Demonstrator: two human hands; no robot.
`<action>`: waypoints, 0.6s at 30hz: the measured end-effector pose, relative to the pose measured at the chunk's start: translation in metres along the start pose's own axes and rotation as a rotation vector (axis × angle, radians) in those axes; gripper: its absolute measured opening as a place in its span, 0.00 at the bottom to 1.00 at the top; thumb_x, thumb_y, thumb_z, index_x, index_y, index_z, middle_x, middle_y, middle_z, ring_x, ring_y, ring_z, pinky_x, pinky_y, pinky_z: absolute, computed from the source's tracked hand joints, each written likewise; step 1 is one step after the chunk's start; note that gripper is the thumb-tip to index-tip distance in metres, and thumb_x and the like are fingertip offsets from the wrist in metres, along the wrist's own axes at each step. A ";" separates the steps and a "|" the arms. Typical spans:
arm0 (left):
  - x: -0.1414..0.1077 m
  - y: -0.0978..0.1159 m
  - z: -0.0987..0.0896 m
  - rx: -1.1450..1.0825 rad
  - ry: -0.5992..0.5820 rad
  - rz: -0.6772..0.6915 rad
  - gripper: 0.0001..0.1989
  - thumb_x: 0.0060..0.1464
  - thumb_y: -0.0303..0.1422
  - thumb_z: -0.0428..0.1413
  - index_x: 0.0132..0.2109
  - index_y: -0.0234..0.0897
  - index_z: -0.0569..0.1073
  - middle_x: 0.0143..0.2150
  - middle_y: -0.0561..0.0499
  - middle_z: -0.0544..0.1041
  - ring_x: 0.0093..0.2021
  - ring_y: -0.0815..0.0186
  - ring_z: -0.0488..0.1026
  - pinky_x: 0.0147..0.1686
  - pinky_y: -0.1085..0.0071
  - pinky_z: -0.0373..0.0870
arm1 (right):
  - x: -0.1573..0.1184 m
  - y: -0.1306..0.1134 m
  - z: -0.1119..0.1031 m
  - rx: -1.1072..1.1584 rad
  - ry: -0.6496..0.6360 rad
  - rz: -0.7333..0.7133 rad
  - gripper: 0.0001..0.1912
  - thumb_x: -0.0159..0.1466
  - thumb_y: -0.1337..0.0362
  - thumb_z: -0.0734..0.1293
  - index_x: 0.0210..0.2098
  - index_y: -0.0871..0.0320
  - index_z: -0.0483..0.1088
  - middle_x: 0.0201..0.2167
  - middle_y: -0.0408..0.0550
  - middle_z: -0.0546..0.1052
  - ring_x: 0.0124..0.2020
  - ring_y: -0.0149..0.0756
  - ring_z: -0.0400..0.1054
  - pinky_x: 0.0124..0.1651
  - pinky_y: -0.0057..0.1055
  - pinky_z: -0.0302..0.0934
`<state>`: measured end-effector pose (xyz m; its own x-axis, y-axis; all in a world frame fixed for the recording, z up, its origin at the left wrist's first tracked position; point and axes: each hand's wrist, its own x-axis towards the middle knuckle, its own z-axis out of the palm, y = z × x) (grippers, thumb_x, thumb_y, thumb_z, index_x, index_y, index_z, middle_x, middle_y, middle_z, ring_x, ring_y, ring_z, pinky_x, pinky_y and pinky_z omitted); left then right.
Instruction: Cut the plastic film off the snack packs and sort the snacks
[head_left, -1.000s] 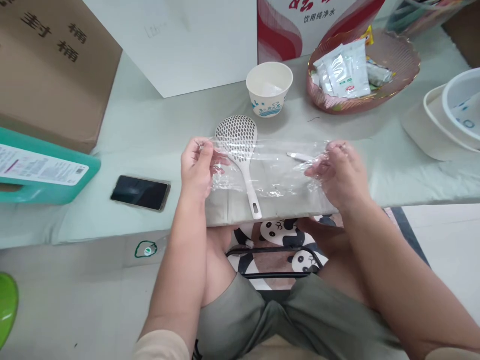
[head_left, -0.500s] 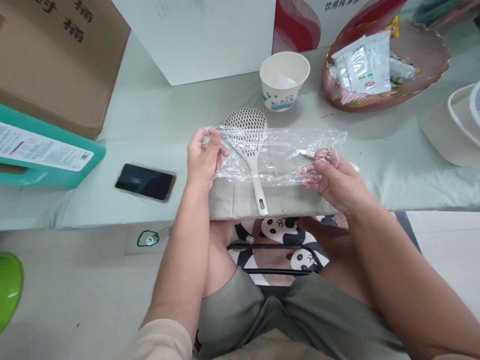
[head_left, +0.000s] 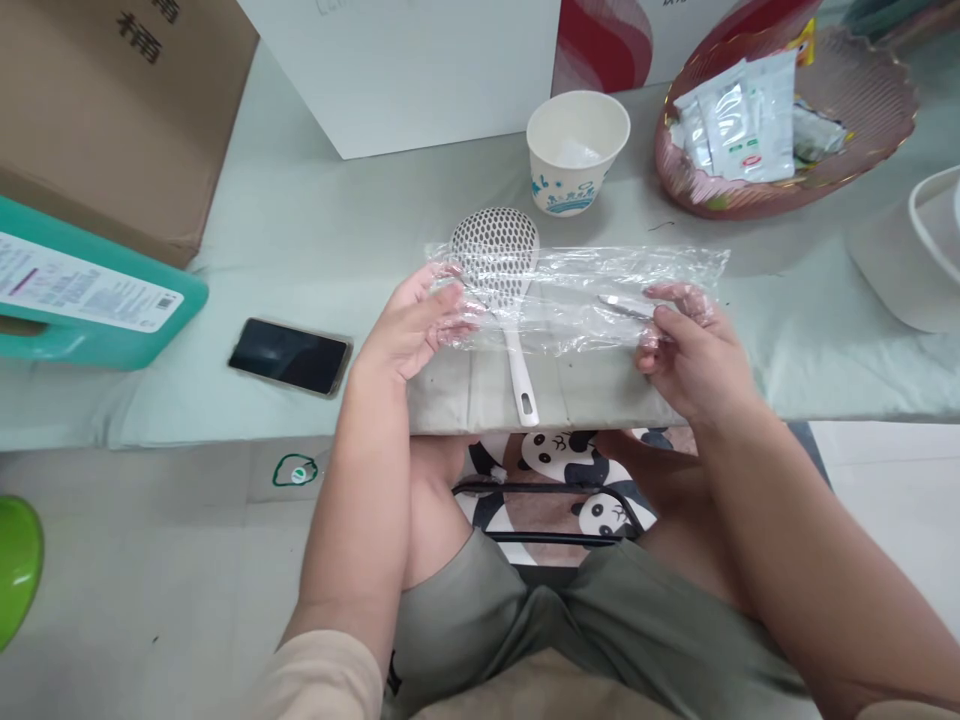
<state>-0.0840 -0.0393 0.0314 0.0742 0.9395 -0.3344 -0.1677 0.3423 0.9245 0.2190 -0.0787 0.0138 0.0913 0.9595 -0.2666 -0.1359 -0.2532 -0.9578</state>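
Observation:
A clear plastic bag (head_left: pixel 577 270) is stretched sideways between my two hands, above the table's front edge. My left hand (head_left: pixel 420 320) is closed on its left end, with film over the fingertips. At the other end, my right hand (head_left: pixel 694 345) pinches the bag. A thin, pointed metallic piece (head_left: pixel 619 306) shows by the right fingertips; its kind, and whether it is inside the film, I cannot tell. Behind the film lies a white perforated skimmer (head_left: pixel 517 375), its head pointing away and its handle towards me.
Behind the skimmer stands a paper cup (head_left: pixel 574 185) with something whitish inside. A pink bowl (head_left: pixel 862 130) of sachets is at the back right, near a white bucket (head_left: pixel 892 270). Left are a phone (head_left: pixel 291 356), a teal container (head_left: pixel 180 295) and a cardboard box (head_left: pixel 135 120).
My right hand has moved slightly right and my left hand has turned a little. The bag now lies straighter and reaches further right. The camera view has shifted slightly.

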 end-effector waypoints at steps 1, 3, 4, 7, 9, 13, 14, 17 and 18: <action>-0.001 0.001 0.000 0.015 -0.026 -0.029 0.19 0.47 0.31 0.72 0.46 0.40 0.75 0.29 0.52 0.80 0.24 0.68 0.79 0.21 0.78 0.72 | 0.000 -0.001 0.000 0.017 0.000 0.004 0.17 0.57 0.54 0.73 0.42 0.48 0.68 0.16 0.32 0.61 0.16 0.29 0.61 0.19 0.28 0.56; -0.001 0.002 0.000 0.058 -0.044 -0.050 0.23 0.43 0.25 0.72 0.46 0.39 0.75 0.30 0.51 0.81 0.25 0.68 0.79 0.19 0.80 0.69 | 0.000 -0.001 0.001 0.063 0.039 0.019 0.17 0.56 0.55 0.74 0.42 0.48 0.69 0.16 0.32 0.61 0.16 0.29 0.60 0.19 0.27 0.57; -0.001 0.002 -0.001 0.066 -0.036 -0.039 0.23 0.43 0.23 0.71 0.46 0.39 0.75 0.31 0.51 0.81 0.24 0.69 0.78 0.19 0.80 0.68 | 0.001 -0.001 0.000 0.085 0.067 0.026 0.17 0.56 0.56 0.74 0.42 0.47 0.69 0.16 0.32 0.60 0.16 0.29 0.60 0.20 0.27 0.56; 0.001 0.003 -0.001 0.022 0.006 0.009 0.19 0.45 0.21 0.68 0.44 0.39 0.74 0.31 0.50 0.82 0.22 0.73 0.75 0.19 0.81 0.68 | 0.005 0.002 -0.003 0.110 0.097 -0.013 0.12 0.57 0.56 0.73 0.38 0.46 0.68 0.17 0.34 0.59 0.17 0.30 0.59 0.21 0.29 0.56; 0.001 0.003 0.000 -0.026 0.010 0.006 0.17 0.48 0.24 0.67 0.44 0.41 0.74 0.30 0.52 0.81 0.22 0.72 0.75 0.19 0.81 0.68 | 0.006 0.005 -0.006 0.072 0.058 -0.056 0.10 0.57 0.56 0.72 0.35 0.47 0.67 0.20 0.36 0.62 0.19 0.31 0.60 0.23 0.31 0.55; -0.004 0.004 0.000 0.021 -0.074 -0.066 0.13 0.49 0.29 0.68 0.43 0.44 0.79 0.22 0.55 0.76 0.21 0.67 0.76 0.16 0.79 0.67 | 0.005 0.004 -0.011 0.003 -0.056 -0.015 0.11 0.55 0.56 0.72 0.30 0.49 0.65 0.22 0.38 0.63 0.20 0.33 0.58 0.25 0.33 0.53; -0.005 0.004 0.000 0.039 -0.089 -0.062 0.10 0.48 0.29 0.69 0.39 0.43 0.80 0.21 0.54 0.75 0.20 0.69 0.74 0.16 0.79 0.66 | 0.004 0.002 -0.011 0.019 -0.077 -0.005 0.12 0.55 0.56 0.72 0.29 0.49 0.64 0.20 0.38 0.61 0.20 0.33 0.56 0.25 0.33 0.52; -0.007 0.003 -0.001 0.014 -0.074 0.050 0.07 0.42 0.26 0.69 0.26 0.38 0.79 0.26 0.52 0.79 0.19 0.75 0.70 0.17 0.81 0.65 | 0.003 -0.003 -0.014 0.111 -0.073 -0.029 0.15 0.52 0.56 0.73 0.29 0.48 0.62 0.17 0.37 0.55 0.19 0.32 0.52 0.26 0.32 0.49; -0.006 0.003 -0.001 -0.009 -0.062 0.100 0.07 0.41 0.25 0.70 0.24 0.38 0.79 0.29 0.51 0.80 0.20 0.76 0.70 0.18 0.81 0.66 | 0.003 -0.004 -0.015 0.121 -0.064 -0.043 0.15 0.52 0.55 0.73 0.29 0.49 0.61 0.17 0.37 0.55 0.18 0.32 0.52 0.26 0.32 0.49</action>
<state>-0.0857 -0.0442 0.0363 0.1176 0.9665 -0.2282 -0.1861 0.2472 0.9509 0.2344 -0.0769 0.0156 0.0373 0.9761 -0.2143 -0.2516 -0.1983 -0.9473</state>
